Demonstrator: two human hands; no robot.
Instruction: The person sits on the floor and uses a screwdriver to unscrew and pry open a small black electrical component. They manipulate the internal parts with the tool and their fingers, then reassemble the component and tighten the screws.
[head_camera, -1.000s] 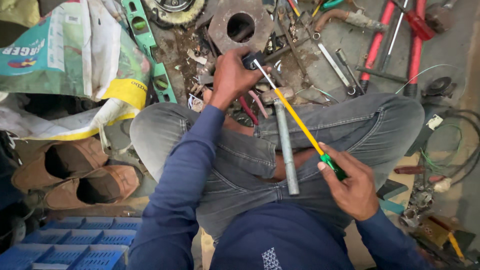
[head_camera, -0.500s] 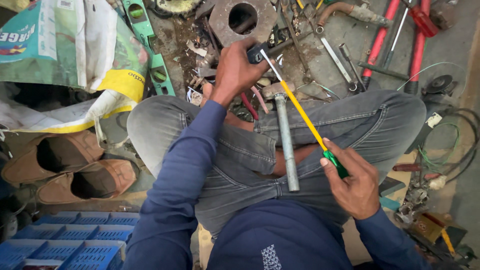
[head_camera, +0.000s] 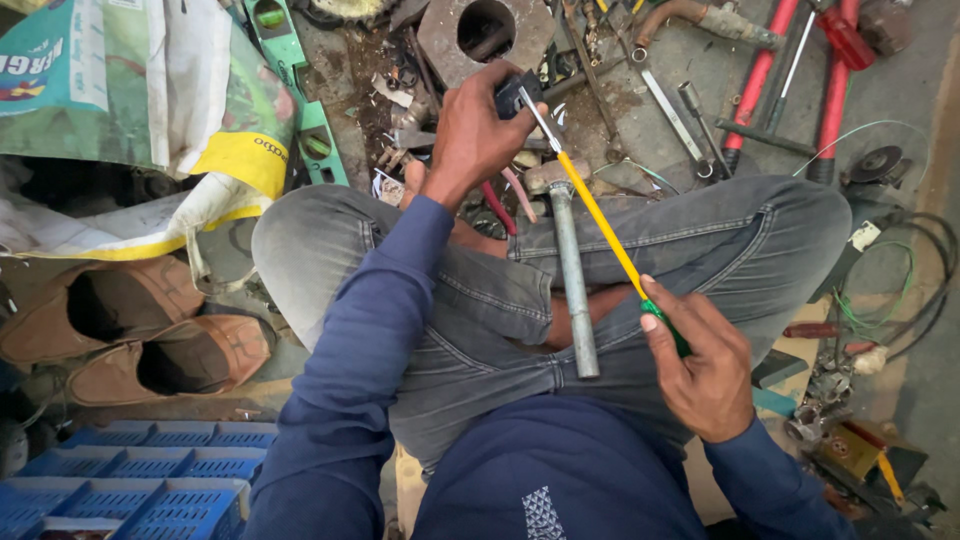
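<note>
I sit cross-legged in grey jeans and a blue sweater. My left hand (head_camera: 472, 130) grips a small dark metal part (head_camera: 517, 93) above my knees. My right hand (head_camera: 703, 362) holds the green handle of a long screwdriver (head_camera: 596, 214) with a yellow shaft. Its metal tip rests against the dark part. A hammer with a grey metal pipe handle (head_camera: 573, 270) lies across my lap, its head pointing away from me, between the two hands.
A thick steel plate with a round hole (head_camera: 487, 35), spanners (head_camera: 672, 108), red-handled bolt cutters (head_camera: 760, 75) and scrap cover the floor ahead. A green spirit level (head_camera: 300, 95) and a printed sack (head_camera: 120, 110) lie left. Brown shoes (head_camera: 130, 335), a blue crate (head_camera: 130, 485), cables (head_camera: 890, 290).
The view has shifted slightly, so the floor clutter sits higher in frame. Both hands keep their grips; the screwdriver tip stays on the dark part.
</note>
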